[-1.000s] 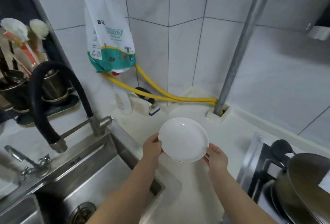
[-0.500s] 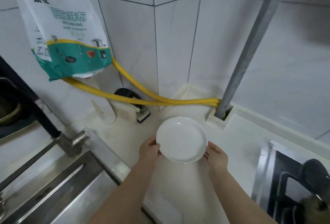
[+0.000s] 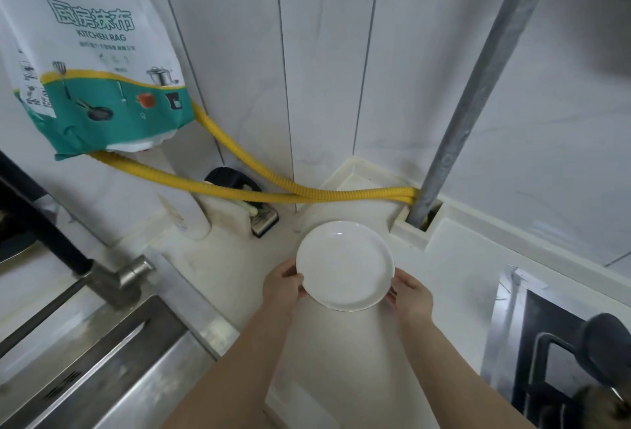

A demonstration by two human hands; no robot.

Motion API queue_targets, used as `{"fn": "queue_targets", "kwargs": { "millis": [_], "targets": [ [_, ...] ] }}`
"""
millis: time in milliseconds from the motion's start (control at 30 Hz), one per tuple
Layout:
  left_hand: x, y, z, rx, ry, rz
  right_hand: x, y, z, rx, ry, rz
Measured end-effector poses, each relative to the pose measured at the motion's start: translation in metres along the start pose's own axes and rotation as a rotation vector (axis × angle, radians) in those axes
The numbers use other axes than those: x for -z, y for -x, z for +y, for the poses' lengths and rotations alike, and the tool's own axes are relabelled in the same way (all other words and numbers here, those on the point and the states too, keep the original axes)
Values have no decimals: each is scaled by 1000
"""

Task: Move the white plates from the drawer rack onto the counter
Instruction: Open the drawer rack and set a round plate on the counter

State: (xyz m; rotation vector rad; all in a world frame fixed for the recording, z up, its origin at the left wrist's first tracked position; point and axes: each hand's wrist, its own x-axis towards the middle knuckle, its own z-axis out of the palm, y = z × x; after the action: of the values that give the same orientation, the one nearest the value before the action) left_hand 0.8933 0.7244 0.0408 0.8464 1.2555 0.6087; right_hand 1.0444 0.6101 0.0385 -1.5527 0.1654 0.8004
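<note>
A home kitchen: a stainless steel sink (image 3: 112,360) at eight o'clock, a black gas hob (image 3: 560,353) at four o'clock, white wall tiles (image 3: 324,70), and a hanging "KITCHEN RAG" packet (image 3: 92,63) at ten o'clock.

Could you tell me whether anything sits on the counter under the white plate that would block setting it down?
Nothing visible does. The left hand and right hand grip the white plate by opposite rims above bare counter. The yellow hose and the sponge lie farther back by the wall.

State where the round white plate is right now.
The round white plate sits centre of the head view, held between both hands over the pale counter, below the yellow hoses.
</note>
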Motion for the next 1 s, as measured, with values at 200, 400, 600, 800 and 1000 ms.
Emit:
{"fn": "queue_targets", "kwargs": {
  "millis": [200,400,600,800,1000],
  "targets": [
    [0,-1,-2,-11,-24,3,0,-3,2,-6,4,16],
    [-2,-1,0,-10,-54,-2,-1,-1,1,6,161,-11],
    [3,-2,2,53,-272,48,-2,13,-8,109,530,-73],
    [22,32,0,-14,-598,-28,3,47,-9,165,780,-161],
    [43,80,-5,-174,-1062,-144,14,103,-1,317,1086,-266]
  ]
}}
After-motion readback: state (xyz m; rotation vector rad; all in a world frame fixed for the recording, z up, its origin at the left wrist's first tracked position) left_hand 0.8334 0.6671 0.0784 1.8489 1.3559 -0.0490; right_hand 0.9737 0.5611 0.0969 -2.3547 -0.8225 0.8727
